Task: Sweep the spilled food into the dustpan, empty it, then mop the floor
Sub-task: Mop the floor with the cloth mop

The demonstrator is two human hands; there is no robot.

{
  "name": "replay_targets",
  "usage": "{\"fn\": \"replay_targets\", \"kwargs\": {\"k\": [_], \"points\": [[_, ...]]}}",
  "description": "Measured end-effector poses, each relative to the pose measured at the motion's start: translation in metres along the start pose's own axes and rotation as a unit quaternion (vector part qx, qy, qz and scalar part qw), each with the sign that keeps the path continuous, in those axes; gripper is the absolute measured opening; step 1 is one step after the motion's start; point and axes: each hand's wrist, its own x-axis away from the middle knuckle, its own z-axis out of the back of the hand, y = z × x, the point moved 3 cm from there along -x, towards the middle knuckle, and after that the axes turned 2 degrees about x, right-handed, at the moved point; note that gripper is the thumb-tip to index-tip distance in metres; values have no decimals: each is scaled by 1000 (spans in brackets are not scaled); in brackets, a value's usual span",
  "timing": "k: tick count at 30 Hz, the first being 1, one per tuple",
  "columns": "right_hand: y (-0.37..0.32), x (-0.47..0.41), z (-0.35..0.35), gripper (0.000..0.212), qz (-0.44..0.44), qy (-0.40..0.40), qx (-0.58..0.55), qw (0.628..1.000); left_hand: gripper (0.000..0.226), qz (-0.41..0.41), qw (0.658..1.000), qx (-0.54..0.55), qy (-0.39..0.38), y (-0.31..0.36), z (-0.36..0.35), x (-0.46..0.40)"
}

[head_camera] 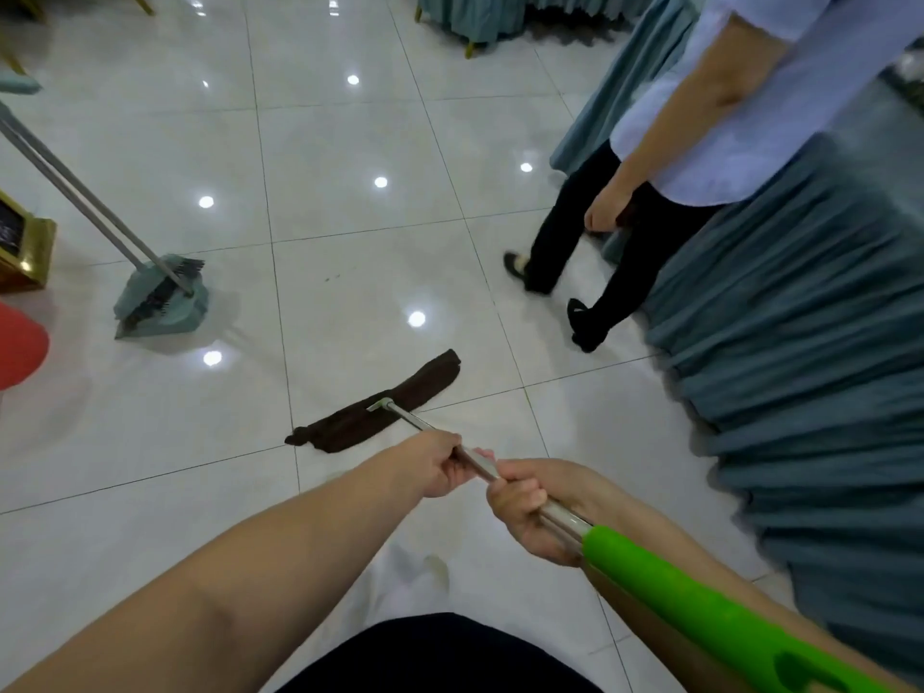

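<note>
Mop [380, 417] head lies flat on the floor [350, 217], centre frame, dark brown cloth w/ one end knotted at lower left, other end pointing up-right. Metal pole runs from a bracket at the cloth's middle back toward the camera, ending in a green grip at bottom right.

Left hand [442, 465] is further down the pole, fingers curled round it, thumb side up. Right hand [525, 507] is just behind it, fist wrapped tight round the metal part right where the green grip starts. Both hands closed on the pole, nearly touching each other.

Dustpan [160, 305], teal, stands on the floor at left, well apart from the mop. Broom [165, 287] w/ dark bristles rests in it, its grey handle leaning up-left out of frame beside the dustpan's own handle.

Few small dark specks [332, 278] on the tile between dustpan and mop, above the cloth. Can't tell what they are.

Floor is glossy white tile w/ ceiling-light reflections.

Another person [700, 142] stands upper right, light blue shirt, dark trousers, dark shoes, arm hanging, close against a surface draped in pleated blue-grey cloth [800, 342]. More draped furniture at top edge. Red object [20, 342] at far left edge; gold-framed stand [30, 257] above it.
</note>
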Motion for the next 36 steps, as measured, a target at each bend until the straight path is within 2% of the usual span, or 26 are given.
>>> {"fn": "replay_targets", "kwargs": {"k": [5,8,12,15,22,27,31,36], "points": [[-18,-17,-15,20,-2,-10,-14,1000,16,-16,1000,-1,-4,27,-4,-11],[-33,-29,-29,25,10,-25,-42,999,16,-15,1000,-5,0,51,-7,-22],[-59,-44,-57,14,12,-39,-70,997,25,-15,1000,-4,11,93,-13,-35],[-88,-59,-85,17,6,-30,-55,998,24,-14,1000,1,16,135,-17,-46],[-183,-95,-190,19,21,24,60,998,21,-27,998,48,12,269,-35,-77],[-257,-111,-266,26,-10,40,150,988,15,-44,994,100,-10,362,-52,-91],[-305,-116,-309,29,-40,75,252,964,34,-57,983,175,-22,416,-66,-96],[-360,-122,-346,30,-57,107,378,918,34,-47,958,280,-44,463,-80,-110]]}}
